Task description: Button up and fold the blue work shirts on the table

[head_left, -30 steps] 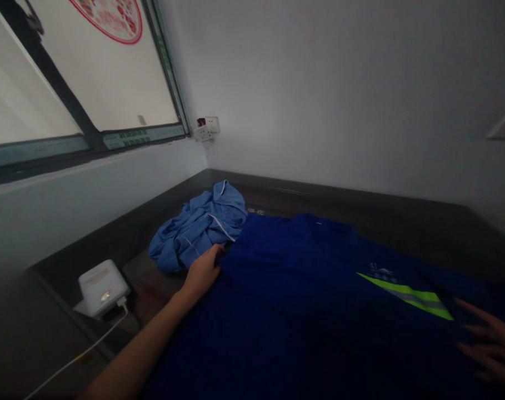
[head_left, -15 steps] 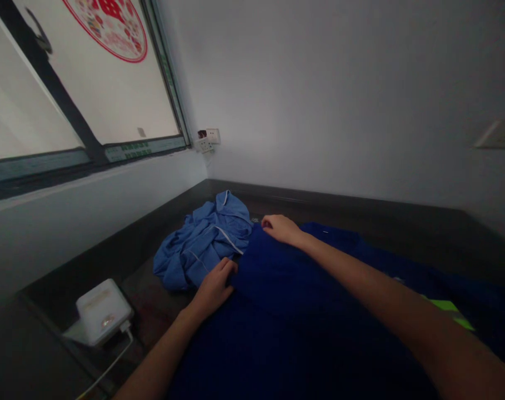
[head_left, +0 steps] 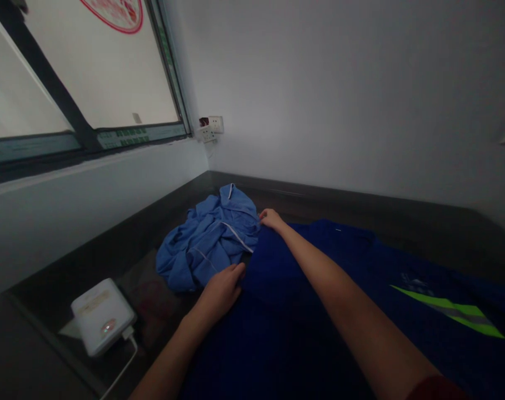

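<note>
A dark blue work jacket (head_left: 352,261) lies spread over the dark surface, with a yellow-green and grey reflective stripe and a small print on its right part. My left hand (head_left: 223,289) is closed on the left edge of the jacket, its fingertips pinching the cloth. Farther back, my right hand (head_left: 272,219) pinches the jacket's far left corner between thumb and fingers. Just left of both hands sits a crumpled lighter blue garment (head_left: 206,239) with white piping. The near part of the jacket is too dark to show its folds.
A white box-shaped device (head_left: 103,316) with a plugged-in white cable (head_left: 123,369) rests at the left front. Dark edging (head_left: 360,203) runs along the wall. Wall sockets (head_left: 213,126) and a window (head_left: 123,72) are at the back left.
My right hand has shifted slightly left and back with the jacket corner. More of the reflective stripe and print shows on the right. The camera view has also shifted a little.
</note>
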The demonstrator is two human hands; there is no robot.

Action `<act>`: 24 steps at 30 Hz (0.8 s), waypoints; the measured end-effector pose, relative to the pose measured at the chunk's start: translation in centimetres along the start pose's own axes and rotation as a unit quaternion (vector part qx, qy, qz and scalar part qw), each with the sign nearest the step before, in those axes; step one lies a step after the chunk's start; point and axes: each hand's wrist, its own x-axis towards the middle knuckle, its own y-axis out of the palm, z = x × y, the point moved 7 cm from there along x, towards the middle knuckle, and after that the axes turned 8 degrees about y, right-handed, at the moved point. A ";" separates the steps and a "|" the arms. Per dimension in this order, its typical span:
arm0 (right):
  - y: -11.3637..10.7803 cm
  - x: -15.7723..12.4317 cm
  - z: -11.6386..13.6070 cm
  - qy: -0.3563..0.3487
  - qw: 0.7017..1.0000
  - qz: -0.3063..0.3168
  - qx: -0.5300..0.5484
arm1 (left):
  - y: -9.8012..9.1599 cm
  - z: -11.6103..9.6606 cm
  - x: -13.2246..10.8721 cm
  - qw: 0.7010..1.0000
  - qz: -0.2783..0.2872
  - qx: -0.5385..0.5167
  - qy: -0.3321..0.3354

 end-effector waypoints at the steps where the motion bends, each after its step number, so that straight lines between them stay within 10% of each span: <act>1: 0.1 0.1 -0.3 0.004 1.000 -0.004 0.009 | 0.1 -0.1 -0.1 1.000 0.015 0.006 -0.002; 19: -1.8 -3.0 -1.1 -0.002 0.997 -0.076 -0.012 | -0.9 -0.6 -0.8 0.998 -0.014 0.067 -0.011; 24: -1.4 -4.2 -0.9 -0.011 0.995 -0.084 -0.048 | 0.0 -1.0 -0.8 0.998 0.052 0.045 -0.001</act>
